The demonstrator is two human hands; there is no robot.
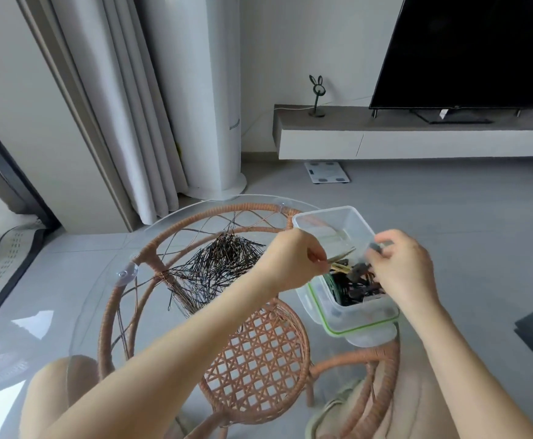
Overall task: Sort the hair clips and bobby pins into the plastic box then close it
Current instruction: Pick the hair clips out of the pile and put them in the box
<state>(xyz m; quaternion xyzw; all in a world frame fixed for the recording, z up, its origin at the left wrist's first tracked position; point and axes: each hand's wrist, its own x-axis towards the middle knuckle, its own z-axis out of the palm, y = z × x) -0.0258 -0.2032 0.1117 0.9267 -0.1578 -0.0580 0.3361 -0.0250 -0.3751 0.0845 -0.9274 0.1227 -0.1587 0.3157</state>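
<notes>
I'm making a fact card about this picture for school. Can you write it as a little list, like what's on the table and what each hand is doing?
table: round glass-topped rattan table
pins: heap of thin black bobby pins, on the glass left of the box
box: clear plastic box, open, no lid on
inside box: dark hair clips
left hand: pinches a thin yellowish clip over the box
right hand: pinches a small dark clip over the box

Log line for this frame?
left hand: pinches gold clip | right hand: holds dark clip | box: open | bobby pins: piled on table
</notes>
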